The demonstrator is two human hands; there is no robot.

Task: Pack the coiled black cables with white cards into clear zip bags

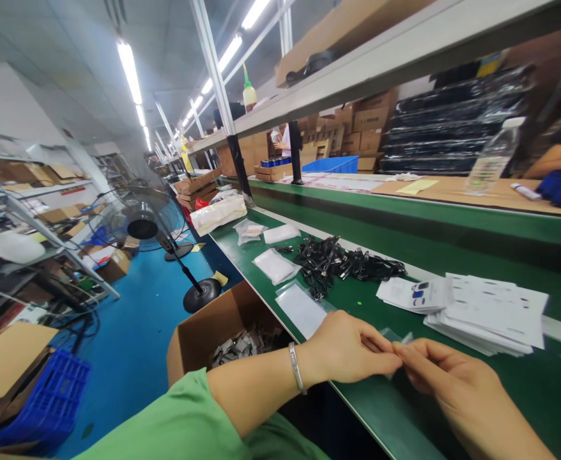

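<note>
Behind right hand (453, 383), clear film (398, 337) half-hidden.

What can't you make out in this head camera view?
Head view:
- The clear plastic piece between the left hand and right hand: their fingers hide most of it.
- The cardboard box: its contents are too small to identify, and the left forearm covers its near side.
- The paper stack: its printing is too small to read.

Pretty sure this is a factory packing floor: long green assembly table (524, 390), stacked cardboard cartons (371, 118), blue floor (137, 332), tube lights (130, 71).
</note>
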